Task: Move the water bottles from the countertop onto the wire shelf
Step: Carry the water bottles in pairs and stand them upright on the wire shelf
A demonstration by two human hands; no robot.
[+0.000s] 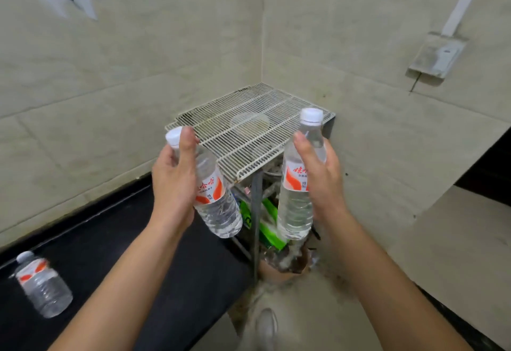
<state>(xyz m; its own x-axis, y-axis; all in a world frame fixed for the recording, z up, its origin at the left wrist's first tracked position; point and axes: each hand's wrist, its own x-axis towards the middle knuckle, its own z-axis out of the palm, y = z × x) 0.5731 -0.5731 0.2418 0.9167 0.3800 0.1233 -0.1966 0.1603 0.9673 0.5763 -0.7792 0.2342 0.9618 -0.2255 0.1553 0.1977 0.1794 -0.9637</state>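
My left hand (172, 182) grips a clear water bottle (218, 207) with a white cap and red-and-white label, tilted with its base toward the right. My right hand (322, 176) holds a second such bottle (294, 207) nearly upright. Both bottles hang in the air just in front of the white wire shelf (249, 132), which stands in the tiled corner at about the height of the caps. A third bottle (41, 284) stands on the black countertop (124, 240) at the lower left.
Under the shelf sit green packaging (269, 220) and cluttered items among the shelf's metal legs. A faint round shape shows through the shelf's wire top. Tiled walls close in behind and to the right. A grey wall box (437, 57) hangs at upper right. My shoe (266, 325) shows below.
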